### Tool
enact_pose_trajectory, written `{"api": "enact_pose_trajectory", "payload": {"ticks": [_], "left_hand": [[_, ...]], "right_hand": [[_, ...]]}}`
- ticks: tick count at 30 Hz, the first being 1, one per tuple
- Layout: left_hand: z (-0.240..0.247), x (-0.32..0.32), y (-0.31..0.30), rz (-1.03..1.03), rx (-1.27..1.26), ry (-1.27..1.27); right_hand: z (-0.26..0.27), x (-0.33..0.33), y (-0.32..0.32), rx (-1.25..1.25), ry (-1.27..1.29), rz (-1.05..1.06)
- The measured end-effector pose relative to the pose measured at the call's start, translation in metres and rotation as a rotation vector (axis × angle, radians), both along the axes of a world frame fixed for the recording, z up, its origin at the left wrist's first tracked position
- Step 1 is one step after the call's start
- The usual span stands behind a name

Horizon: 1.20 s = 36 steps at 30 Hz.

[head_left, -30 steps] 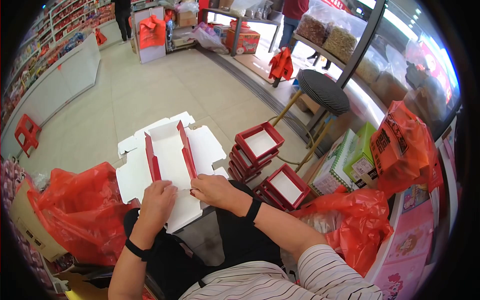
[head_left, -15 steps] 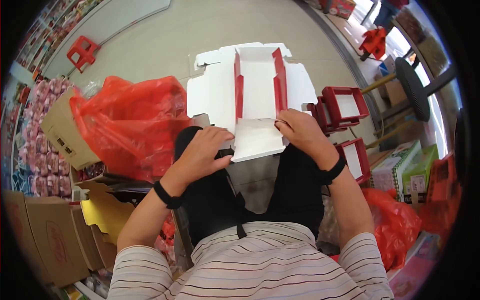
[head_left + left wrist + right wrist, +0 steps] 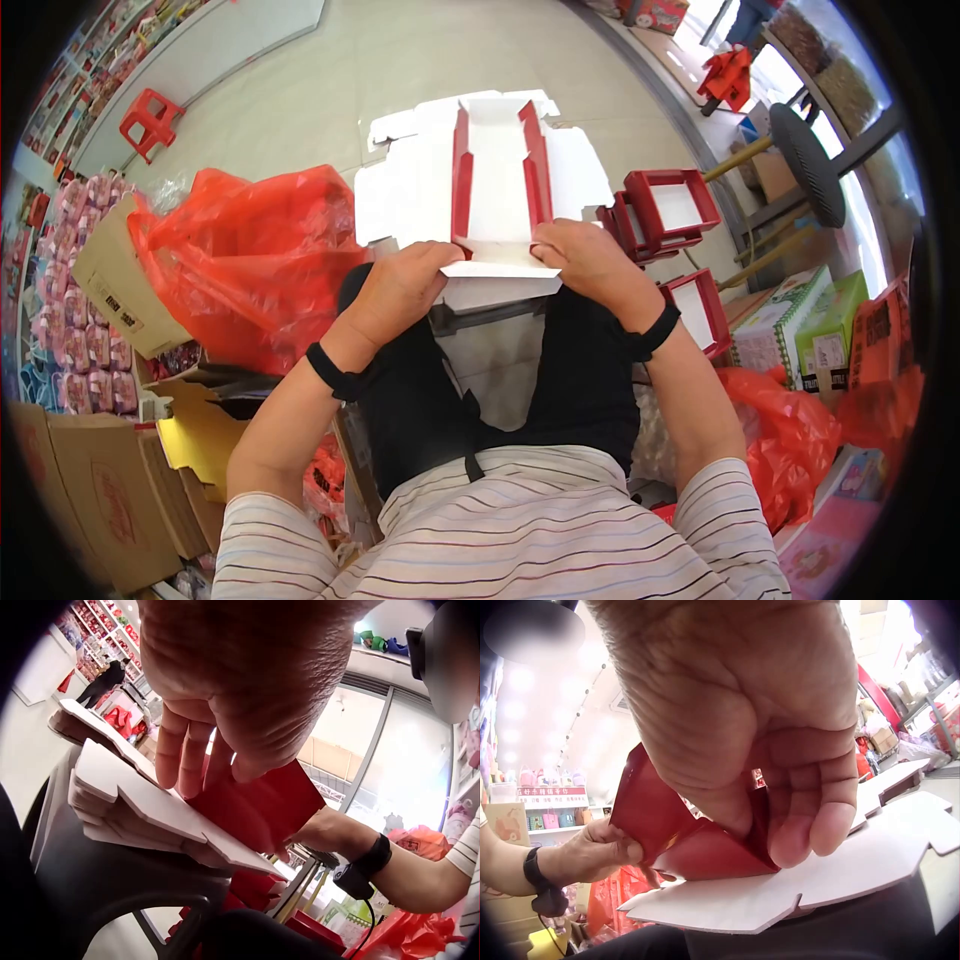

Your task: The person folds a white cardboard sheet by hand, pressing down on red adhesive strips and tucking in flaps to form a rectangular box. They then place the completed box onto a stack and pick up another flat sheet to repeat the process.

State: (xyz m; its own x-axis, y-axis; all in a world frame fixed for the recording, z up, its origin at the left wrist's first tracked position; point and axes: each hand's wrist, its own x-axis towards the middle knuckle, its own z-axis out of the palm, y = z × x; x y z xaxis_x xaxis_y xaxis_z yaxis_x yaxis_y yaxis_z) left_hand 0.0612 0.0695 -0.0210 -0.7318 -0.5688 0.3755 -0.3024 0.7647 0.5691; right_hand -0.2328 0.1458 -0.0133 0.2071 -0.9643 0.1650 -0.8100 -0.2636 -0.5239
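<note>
A part-folded cardboard box (image 3: 495,190), red outside and white inside, lies on a stack of flat white cardboard blanks (image 3: 395,200). Its two long red sides stand up, and the near end panel (image 3: 500,270) is tilted upward. My left hand (image 3: 402,288) pinches the near left corner of the box, fingers bent over the red panel (image 3: 262,806) in the left wrist view. At the near right corner, my right hand (image 3: 592,262) pinches the card, its thumb inside the red fold (image 3: 712,847) in the right wrist view. Fingers partly hide both corners.
Under the blanks is a dark grey stool (image 3: 127,862). Finished red trays (image 3: 668,212) are piled to the right, near a round-topped stool (image 3: 808,165). Red plastic bags (image 3: 255,265) lie at the left, with brown cartons (image 3: 115,490) below. A red stool (image 3: 150,122) stands farther off.
The head view has swung down and right. The box's near end panel has gone from flat to raised. My left hand has moved from the panel's left edge onto the corner and now grips it.
</note>
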Motion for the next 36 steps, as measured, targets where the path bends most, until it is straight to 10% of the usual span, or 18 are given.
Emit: {"api": "enact_pose_trajectory", "payload": {"ticks": [10, 36], "left_hand": [[0.022, -0.021, -0.031, -0.064, -0.432, -0.093], [0.003, -0.043, -0.016, -0.113, -0.153, 0.034]], "right_hand": [[-0.008, 0.002, -0.005, 0.018, 0.087, -0.04], [-0.019, -0.01, 0.015, -0.065, -0.088, -0.086]]}}
